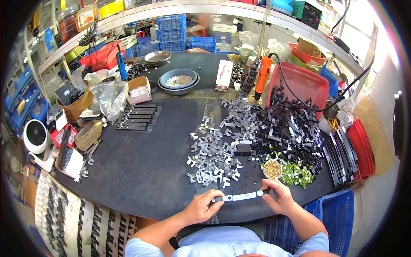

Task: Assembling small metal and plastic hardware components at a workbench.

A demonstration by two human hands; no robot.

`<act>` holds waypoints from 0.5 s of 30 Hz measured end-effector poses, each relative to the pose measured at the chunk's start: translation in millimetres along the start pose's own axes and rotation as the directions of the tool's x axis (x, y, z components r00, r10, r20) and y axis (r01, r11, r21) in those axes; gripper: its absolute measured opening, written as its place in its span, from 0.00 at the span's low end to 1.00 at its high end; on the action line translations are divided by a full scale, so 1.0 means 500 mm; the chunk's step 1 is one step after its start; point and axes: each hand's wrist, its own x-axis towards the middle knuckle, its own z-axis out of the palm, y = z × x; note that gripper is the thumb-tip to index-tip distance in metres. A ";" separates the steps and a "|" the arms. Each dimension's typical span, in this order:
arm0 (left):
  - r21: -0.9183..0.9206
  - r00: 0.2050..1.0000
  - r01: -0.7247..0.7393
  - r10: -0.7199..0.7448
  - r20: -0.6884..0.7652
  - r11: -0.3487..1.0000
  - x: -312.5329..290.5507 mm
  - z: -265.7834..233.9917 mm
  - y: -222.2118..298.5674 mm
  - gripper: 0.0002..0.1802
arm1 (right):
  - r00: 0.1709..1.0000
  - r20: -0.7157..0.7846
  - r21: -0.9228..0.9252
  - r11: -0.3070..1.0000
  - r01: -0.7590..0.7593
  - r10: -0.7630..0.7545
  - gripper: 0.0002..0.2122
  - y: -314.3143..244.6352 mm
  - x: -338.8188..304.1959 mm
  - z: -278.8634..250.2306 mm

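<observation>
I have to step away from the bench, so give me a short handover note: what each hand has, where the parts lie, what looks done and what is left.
Left hand: grips the left end of a slim black and silver strip, held level over the near edge of the dark mat.
Right hand: pinches the strip's right end.
Parts: pile of small silver brackets ahead; heap of black pieces to the right; small bowl of brass bits and green and white clips by the right hand.
Done: a row of long black strips lies far left.
Left: both loose piles look large.
</observation>
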 end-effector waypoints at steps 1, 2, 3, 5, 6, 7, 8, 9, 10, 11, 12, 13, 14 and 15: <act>-0.002 1.000 -0.006 0.006 0.001 1.000 -0.003 0.002 0.001 0.12 | 1.000 0.024 -0.019 1.000 0.004 -0.004 0.24 -0.003 0.002 -0.002; -0.007 1.000 0.000 0.000 0.005 1.000 -0.007 0.002 0.004 0.12 | 1.000 0.021 -0.024 1.000 0.006 -0.005 0.24 -0.006 -0.001 -0.001; -0.003 1.000 0.000 0.000 0.003 1.000 -0.006 -0.003 0.006 0.12 | 1.000 0.018 -0.010 1.000 0.000 0.000 0.24 -0.004 -0.001 0.004; 0.036 1.000 0.006 -0.006 0.013 0.999 -0.005 -0.008 0.015 0.13 | 1.000 0.008 0.029 0.999 -0.015 0.015 0.23 -0.002 -0.001 0.011; 0.042 0.999 0.031 -0.032 0.039 0.999 -0.009 -0.007 0.015 0.14 | 0.999 0.003 0.052 0.997 -0.052 0.052 0.23 -0.002 -0.012 0.016; 0.031 0.999 -0.030 0.029 0.019 0.999 -0.005 -0.003 0.007 0.14 | 0.996 0.004 0.071 0.994 -0.085 0.085 0.24 0.001 -0.019 0.017; 0.033 0.999 -0.032 0.031 0.021 0.999 -0.001 -0.006 0.007 0.14 | 0.993 0.006 0.091 0.989 -0.119 0.119 0.24 0.004 -0.022 0.015; 0.027 0.998 -0.017 0.016 0.062 0.999 0.002 -0.007 0.008 0.14 | 0.993 0.007 0.096 0.988 -0.122 0.122 0.24 0.004 -0.024 0.011; 0.020 0.995 -0.003 0.001 0.102 1.000 0.006 -0.009 0.009 0.14 | 0.986 0.040 0.129 0.977 -0.168 0.164 0.24 0.000 -0.025 0.006; 0.038 0.993 -0.037 0.032 0.111 0.999 0.008 -0.010 0.008 0.13 | 0.976 0.074 0.161 0.963 -0.214 0.205 0.24 0.000 -0.025 -0.002; 0.039 0.993 -0.029 0.025 0.113 0.999 0.011 -0.011 0.005 0.13 | 0.980 0.080 0.193 0.961 -0.196 0.184 0.26 0.008 -0.023 -0.015; 0.043 0.992 -0.033 0.027 0.125 0.999 0.013 -0.015 0.006 0.13 | 0.971 0.020 0.225 0.945 -0.236 0.238 0.23 0.014 -0.030 -0.026; 0.046 0.990 -0.035 0.029 0.135 0.998 0.013 -0.019 0.007 0.13 | 0.955 -0.035 0.259 0.926 -0.274 0.293 0.20 0.024 -0.040 -0.041; 0.050 0.990 -0.033 0.026 0.141 0.998 0.015 -0.021 0.014 0.13 | 0.902 -0.096 0.314 0.873 -0.373 0.420 0.14 0.042 -0.074 -0.064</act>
